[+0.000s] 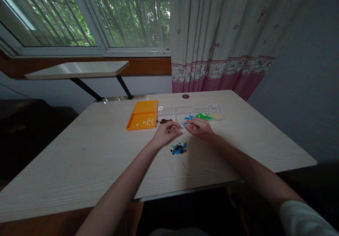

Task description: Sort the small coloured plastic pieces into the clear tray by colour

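Observation:
My right hand (200, 128) is closed in a pinch, with a small blue piece (184, 124) at its fingertips. Close by on the left, my left hand (166, 133) has its fingers curled together; what they hold, if anything, is too small to make out. Both hands are over the near edge of a clear compartment tray (182, 111). Brown pieces (165, 121), blue pieces (189, 117), green pieces (203, 116) and yellow pieces (216, 115) lie in separate sections of it. Nearer to me, a mixed pile (179, 148) of mostly blue and brown pieces sits on the table.
An orange tray (141, 115) stands left of the clear tray, with white pieces (148, 122) in its front part. A raised shelf (79, 69) on black legs is at the table's (106, 151) back left. A curtain (206, 38) hangs behind, beside the window.

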Available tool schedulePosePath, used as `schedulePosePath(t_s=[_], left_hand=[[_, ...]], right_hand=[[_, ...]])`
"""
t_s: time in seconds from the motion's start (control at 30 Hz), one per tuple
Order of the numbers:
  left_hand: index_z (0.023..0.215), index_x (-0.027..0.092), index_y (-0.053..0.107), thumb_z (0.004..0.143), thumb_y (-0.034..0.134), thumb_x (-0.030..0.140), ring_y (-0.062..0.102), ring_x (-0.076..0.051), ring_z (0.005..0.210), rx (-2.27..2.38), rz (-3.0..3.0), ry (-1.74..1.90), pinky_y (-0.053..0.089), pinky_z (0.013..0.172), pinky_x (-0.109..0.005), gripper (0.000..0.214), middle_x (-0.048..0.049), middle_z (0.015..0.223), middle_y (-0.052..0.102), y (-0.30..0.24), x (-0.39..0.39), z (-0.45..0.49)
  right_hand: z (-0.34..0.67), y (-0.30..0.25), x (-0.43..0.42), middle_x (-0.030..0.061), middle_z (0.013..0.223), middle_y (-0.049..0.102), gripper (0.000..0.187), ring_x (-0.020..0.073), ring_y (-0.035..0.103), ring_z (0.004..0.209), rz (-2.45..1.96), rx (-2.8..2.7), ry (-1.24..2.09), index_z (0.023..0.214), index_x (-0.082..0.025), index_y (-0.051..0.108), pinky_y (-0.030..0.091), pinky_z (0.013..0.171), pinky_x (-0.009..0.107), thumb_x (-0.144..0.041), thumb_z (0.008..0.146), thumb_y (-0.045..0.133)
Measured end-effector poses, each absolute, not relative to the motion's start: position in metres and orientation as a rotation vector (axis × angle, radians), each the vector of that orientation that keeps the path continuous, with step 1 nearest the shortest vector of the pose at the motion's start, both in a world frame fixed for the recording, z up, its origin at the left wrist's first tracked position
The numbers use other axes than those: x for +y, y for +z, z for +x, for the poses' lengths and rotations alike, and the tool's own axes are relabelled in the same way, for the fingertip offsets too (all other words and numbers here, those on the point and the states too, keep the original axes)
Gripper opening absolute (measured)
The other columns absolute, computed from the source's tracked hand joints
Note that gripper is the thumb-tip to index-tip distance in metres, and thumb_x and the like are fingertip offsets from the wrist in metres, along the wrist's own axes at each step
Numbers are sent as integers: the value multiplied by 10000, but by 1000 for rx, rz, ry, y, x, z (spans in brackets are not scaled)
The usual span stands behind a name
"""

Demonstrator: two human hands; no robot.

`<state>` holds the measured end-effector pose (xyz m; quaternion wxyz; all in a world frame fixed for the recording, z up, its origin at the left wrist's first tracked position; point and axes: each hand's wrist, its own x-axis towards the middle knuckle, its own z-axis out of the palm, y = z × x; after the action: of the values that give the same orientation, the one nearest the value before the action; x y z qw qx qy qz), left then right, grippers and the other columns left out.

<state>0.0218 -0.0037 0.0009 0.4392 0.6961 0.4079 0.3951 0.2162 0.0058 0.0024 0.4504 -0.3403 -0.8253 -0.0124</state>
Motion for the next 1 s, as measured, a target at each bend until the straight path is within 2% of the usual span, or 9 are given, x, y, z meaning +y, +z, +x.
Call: schedulePosePath(t_s=[0.1, 0.3, 0.73, 0.87, 1.0], left_hand=[[806, 106, 662, 724, 608, 278, 511, -99, 590, 985, 2001, 748, 382, 539, -198, 198, -40, 672, 618, 2, -4, 16], [783, 146, 689, 767, 543, 196, 576, -134, 734, 779, 2326, 503, 423, 705, -231, 155, -70, 779, 665, 8, -3, 8], [775, 141, 672, 742, 537, 159, 543, -127, 693, 830, 2365, 453, 406, 654, -216, 140, -50, 742, 633, 5, -2, 8], [755, 135, 644, 774, 525, 206, 503, -112, 626, 900, 2290, 516, 386, 601, -204, 140, -27, 671, 587, 0, -2, 9], [811, 117, 612, 798, 509, 257, 489, -114, 639, 979, 2174, 634, 393, 596, -210, 174, -32, 703, 571, -4, -2, 10]], right_hand=[[225, 13, 7, 9, 581, 596, 204, 92, 525, 518, -888, -1974, -119, 809, -178, 669, 429, 548, 202, -332, 812, 535], [236, 19, 9, 11, 580, 588, 181, 91, 506, 498, -852, -1909, -196, 852, -171, 663, 423, 532, 213, -301, 810, 544], [236, 16, 11, 9, 586, 590, 182, 97, 511, 512, -874, -1934, -213, 855, -178, 658, 427, 546, 220, -307, 813, 537], [237, 15, 14, 24, 642, 609, 207, 110, 541, 575, -971, -1962, -137, 859, -177, 657, 434, 593, 224, -321, 822, 513], [241, 6, 22, 11, 634, 579, 204, 111, 527, 582, -1136, -1962, -65, 862, -175, 652, 408, 590, 216, -326, 804, 527]])
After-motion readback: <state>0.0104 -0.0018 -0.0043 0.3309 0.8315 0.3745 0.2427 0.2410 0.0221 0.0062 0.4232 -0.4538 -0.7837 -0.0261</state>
